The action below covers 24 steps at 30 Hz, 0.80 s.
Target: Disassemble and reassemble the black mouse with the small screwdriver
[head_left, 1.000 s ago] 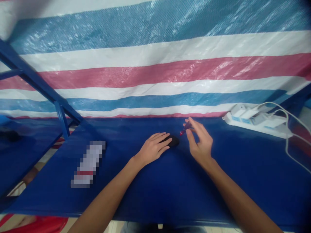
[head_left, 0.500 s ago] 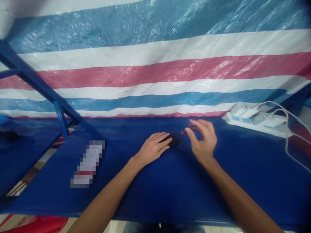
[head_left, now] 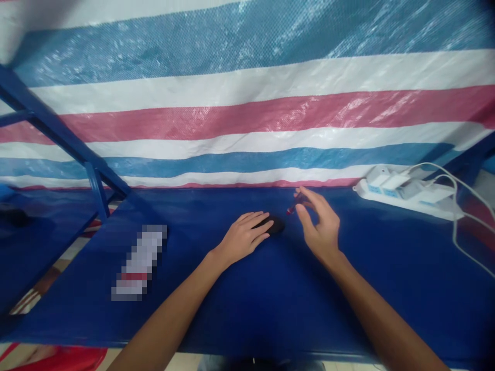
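Observation:
A black rounded object (head_left: 277, 225), by its shape a computer mouse, lies on the blue table (head_left: 247, 293). My left hand (head_left: 245, 234) rests over its left part, fingers stretched across it and hiding much of it. To the right and just above the tabletop, my right hand (head_left: 320, 219) pinches a small clear object with a red end (head_left: 290, 211) between thumb and fingers. The red end points left, towards the mouse, with a gap between them. Most of the clear part is behind my fingers and blurred, so its kind does not show.
At the back right sits a white power strip (head_left: 436, 208) with several plugs and white cables. A blurred-out flat item (head_left: 139, 263) lies on the left. A blue metal frame (head_left: 65, 139) slants along the left side. Striped plastic sheeting (head_left: 247, 121) hangs behind the table.
My right hand has shifted slightly left, its fingers drawn a little further round the small object. My left hand and the mouse stay in place.

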Each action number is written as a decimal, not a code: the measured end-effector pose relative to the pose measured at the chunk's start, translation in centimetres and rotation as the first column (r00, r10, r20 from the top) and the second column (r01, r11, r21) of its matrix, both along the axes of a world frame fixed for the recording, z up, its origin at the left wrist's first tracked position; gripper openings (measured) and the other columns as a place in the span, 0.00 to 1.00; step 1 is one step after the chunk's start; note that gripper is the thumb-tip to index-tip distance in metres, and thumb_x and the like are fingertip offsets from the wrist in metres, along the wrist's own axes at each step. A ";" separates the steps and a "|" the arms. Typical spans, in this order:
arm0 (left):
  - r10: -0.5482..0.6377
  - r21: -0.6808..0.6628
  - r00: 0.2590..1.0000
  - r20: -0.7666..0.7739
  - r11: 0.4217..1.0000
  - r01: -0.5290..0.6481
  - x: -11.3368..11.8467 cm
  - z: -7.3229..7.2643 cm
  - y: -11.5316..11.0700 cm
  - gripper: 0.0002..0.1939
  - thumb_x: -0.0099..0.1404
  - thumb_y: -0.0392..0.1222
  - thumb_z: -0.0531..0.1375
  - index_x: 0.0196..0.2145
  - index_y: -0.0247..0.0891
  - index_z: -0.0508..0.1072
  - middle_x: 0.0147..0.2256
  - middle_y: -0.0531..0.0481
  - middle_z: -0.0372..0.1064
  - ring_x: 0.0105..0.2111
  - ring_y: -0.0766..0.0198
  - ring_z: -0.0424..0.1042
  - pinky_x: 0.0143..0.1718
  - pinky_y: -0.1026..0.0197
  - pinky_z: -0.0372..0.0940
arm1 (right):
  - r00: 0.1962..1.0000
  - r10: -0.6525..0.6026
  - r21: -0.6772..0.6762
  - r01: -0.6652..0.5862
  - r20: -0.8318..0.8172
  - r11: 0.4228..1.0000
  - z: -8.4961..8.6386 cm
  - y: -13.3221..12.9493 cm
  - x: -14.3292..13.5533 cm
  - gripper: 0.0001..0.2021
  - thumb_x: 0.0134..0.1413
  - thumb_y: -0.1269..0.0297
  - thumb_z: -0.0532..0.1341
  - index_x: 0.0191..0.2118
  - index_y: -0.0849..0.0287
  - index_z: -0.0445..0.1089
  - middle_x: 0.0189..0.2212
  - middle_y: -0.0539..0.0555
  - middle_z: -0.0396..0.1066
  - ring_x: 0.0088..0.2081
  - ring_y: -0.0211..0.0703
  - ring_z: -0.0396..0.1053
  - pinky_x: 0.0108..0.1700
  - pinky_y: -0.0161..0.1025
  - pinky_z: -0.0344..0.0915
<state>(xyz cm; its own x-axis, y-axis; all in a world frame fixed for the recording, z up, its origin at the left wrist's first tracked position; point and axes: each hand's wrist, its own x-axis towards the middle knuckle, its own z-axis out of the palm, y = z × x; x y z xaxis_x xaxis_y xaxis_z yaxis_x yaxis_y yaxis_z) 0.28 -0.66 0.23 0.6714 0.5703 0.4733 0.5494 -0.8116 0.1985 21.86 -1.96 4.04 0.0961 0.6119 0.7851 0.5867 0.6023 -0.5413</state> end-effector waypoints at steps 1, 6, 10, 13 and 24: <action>0.003 0.002 1.000 -0.001 1.000 -0.003 0.0 0.0 0.0 0.18 0.74 0.44 0.52 0.58 0.42 0.68 0.60 0.45 0.64 0.61 0.56 0.63 0.60 0.47 0.61 | 0.999 -0.004 0.004 0.004 -0.032 1.000 -0.1 0.0 0.0 0.16 0.59 0.67 0.61 0.53 0.56 0.70 0.46 0.58 0.73 0.45 0.47 0.74 0.45 0.48 0.74; 0.001 0.002 1.000 0.011 1.000 -0.001 0.0 0.1 0.0 0.18 0.73 0.44 0.52 0.57 0.41 0.68 0.59 0.45 0.64 0.60 0.56 0.63 0.60 0.47 0.62 | 1.000 0.017 0.028 -0.017 0.013 0.999 0.0 -0.4 -0.3 0.14 0.61 0.68 0.58 0.51 0.54 0.71 0.43 0.57 0.76 0.46 0.48 0.74 0.49 0.50 0.73; 0.002 0.003 1.000 0.010 1.000 -0.002 0.0 0.1 0.0 0.18 0.73 0.44 0.52 0.57 0.41 0.68 0.60 0.45 0.64 0.60 0.56 0.63 0.60 0.48 0.61 | 0.998 0.009 0.077 -0.013 0.058 0.997 0.5 -0.6 -0.3 0.13 0.58 0.68 0.61 0.49 0.53 0.73 0.44 0.57 0.75 0.46 0.48 0.74 0.50 0.49 0.73; 0.002 -0.003 1.000 0.012 1.000 -0.002 0.0 0.2 0.0 0.18 0.73 0.44 0.52 0.57 0.42 0.68 0.59 0.45 0.64 0.60 0.56 0.63 0.60 0.48 0.61 | 0.998 -0.067 0.104 0.065 0.008 0.992 0.8 -0.5 0.0 0.12 0.57 0.67 0.63 0.47 0.52 0.75 0.42 0.55 0.76 0.44 0.48 0.75 0.48 0.49 0.73; 0.003 -0.007 1.000 0.008 1.000 -0.003 0.0 0.4 -0.1 0.18 0.73 0.45 0.52 0.57 0.42 0.69 0.59 0.45 0.65 0.60 0.56 0.64 0.60 0.48 0.62 | 0.999 -0.009 0.058 0.006 0.054 0.998 0.9 -0.7 -0.4 0.15 0.60 0.70 0.59 0.51 0.53 0.72 0.45 0.56 0.76 0.47 0.47 0.74 0.51 0.49 0.72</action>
